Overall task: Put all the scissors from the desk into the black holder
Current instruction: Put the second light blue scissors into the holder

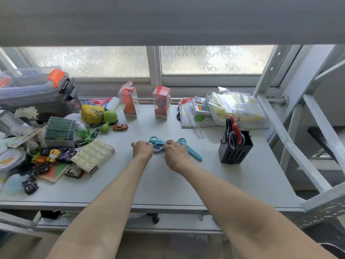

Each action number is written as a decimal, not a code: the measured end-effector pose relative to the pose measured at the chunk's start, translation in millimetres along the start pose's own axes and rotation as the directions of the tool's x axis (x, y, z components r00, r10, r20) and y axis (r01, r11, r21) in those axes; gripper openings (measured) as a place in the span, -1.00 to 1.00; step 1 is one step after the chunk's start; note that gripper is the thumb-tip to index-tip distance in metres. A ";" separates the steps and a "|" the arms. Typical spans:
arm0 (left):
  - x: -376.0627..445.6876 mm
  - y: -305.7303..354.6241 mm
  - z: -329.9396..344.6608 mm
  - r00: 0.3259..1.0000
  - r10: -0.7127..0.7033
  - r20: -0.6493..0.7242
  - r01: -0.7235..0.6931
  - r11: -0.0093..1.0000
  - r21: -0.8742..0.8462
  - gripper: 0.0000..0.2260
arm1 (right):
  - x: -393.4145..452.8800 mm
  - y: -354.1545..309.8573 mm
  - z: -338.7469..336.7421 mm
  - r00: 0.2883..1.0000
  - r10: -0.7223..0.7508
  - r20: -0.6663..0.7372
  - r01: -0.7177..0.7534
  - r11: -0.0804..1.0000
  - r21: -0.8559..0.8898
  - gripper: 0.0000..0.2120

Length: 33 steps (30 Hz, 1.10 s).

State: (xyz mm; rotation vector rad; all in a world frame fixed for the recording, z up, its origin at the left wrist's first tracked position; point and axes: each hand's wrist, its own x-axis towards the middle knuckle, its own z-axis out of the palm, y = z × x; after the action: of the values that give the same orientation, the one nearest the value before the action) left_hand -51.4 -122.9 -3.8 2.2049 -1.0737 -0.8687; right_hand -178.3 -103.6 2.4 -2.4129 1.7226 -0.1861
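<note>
A black slotted holder (235,151) stands at the right of the desk, with red-and-black scissors (232,130) and a blue handle sticking out of its top. At the desk's middle lie teal scissors (157,142) between my hands, a grey piece under them. A second teal pair (192,151) lies just right of my right hand, tip pointing right and toward me. My left hand (142,149) is curled at the first pair's handles. My right hand (175,152) rests on the same pair with fingers bent over it. How firmly either hand grips is hidden.
Clutter fills the left side: toy cars (120,127), a flat box of staples (93,156), a yellow pouch (92,113), a storage case (35,90). Two clear boxes (161,101) stand at the back. Plastic bags and a ruler (198,132) lie behind the holder. A metal frame (291,143) rises at right.
</note>
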 end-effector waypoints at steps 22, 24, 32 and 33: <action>-111.1 51.5 -22.3 0.817 0.384 0.429 -0.200 0.888 -0.414 -0.83 | -103.0 54.1 -17.1 0.834 0.188 -0.518 0.124 0.852 0.509 -0.97; -115.3 56.3 -7.5 0.827 0.373 0.420 -0.209 0.898 -0.387 -0.84 | -127.1 67.2 -20.1 0.808 0.214 -0.550 0.166 0.812 0.560 -0.97; -131.7 75.4 71.3 0.738 0.462 0.492 -0.347 0.885 -0.310 -0.46 | -166.9 121.2 -80.8 0.521 0.455 -0.723 0.216 0.749 0.627 -0.87; -132.7 78.9 79.0 0.734 0.470 0.490 -0.362 0.881 -0.303 -0.41 | -164.5 129.3 -90.0 0.484 0.474 -0.736 0.201 0.758 0.621 -0.88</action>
State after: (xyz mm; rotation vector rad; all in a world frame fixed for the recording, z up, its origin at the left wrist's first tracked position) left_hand -210.7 -70.8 41.0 1.4725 -1.6033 -1.3670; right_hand -369.1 5.0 62.8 -1.6125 1.6661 -1.9475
